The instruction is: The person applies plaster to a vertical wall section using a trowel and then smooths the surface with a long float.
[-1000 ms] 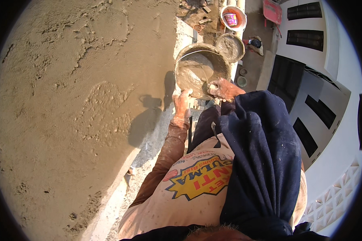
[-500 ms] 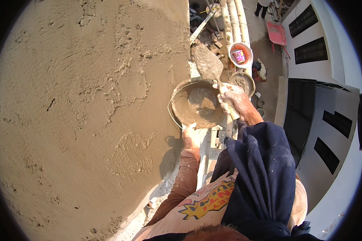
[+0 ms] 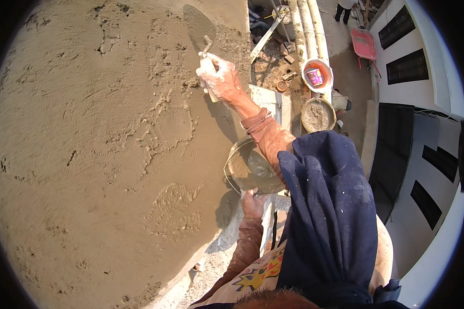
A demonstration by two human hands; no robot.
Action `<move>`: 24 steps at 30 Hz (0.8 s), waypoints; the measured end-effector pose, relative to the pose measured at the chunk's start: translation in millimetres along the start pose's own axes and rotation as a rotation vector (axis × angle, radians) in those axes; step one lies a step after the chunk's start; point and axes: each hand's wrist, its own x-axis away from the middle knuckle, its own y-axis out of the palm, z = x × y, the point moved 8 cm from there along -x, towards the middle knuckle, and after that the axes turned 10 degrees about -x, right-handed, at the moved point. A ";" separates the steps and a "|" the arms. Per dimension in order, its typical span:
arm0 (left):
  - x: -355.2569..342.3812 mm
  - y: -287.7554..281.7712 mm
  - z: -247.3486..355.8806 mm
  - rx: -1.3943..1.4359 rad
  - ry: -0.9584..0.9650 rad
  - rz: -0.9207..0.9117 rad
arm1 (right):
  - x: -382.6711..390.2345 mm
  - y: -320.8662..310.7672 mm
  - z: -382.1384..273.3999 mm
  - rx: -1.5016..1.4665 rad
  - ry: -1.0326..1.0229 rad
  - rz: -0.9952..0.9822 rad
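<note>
My right hand [image 3: 219, 77] grips the handle of a trowel [image 3: 196, 23], its blade against the rough, wet mortar surface [image 3: 87, 144] that fills the left of the view. My left hand [image 3: 252, 203] holds the lower rim of a metal-handled bucket [image 3: 238, 167] with mortar inside, beside that surface and partly behind my right forearm. Dark blue cloth hangs over my right side.
Pale poles [image 3: 309, 28] run beside a white pail [image 3: 325, 69] with a colourful packet and a round container of mortar [image 3: 317, 116]. Farther down are a red wheelbarrow [image 3: 363, 44], a standing person [image 3: 344, 10] and a white building [image 3: 433, 139] with dark windows.
My right hand has lifted the trowel out of the bucket and moved it up and left onto the mortar surface. The bucket and my left hand sit lower in view.
</note>
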 end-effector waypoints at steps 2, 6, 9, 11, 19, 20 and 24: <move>5.8 -1.0 -8.0 0.025 -0.072 0.045 | 64.5 13.1 -31.9 -0.092 0.146 -0.104; 3.9 -22.0 -14.0 -0.191 -0.027 0.016 | 185.5 -60.7 -76.5 0.613 0.370 -0.354; 16.5 -1.1 -8.7 -0.180 -0.073 0.105 | 261.2 -138.6 -69.6 0.960 0.522 -0.583; 18.3 -3.2 -7.7 -0.221 -0.025 0.082 | 292.2 -164.8 -45.2 1.175 0.644 -0.628; 21.9 12.2 -9.1 -0.385 0.122 0.010 | 365.8 -161.5 37.7 1.140 0.103 -0.832; 27.8 10.6 -3.5 -0.336 0.117 0.035 | 351.7 -149.6 17.7 1.000 0.413 -0.722; 38.8 35.6 15.7 -0.187 -0.009 0.013 | 339.3 -146.0 -23.6 0.633 0.930 -0.390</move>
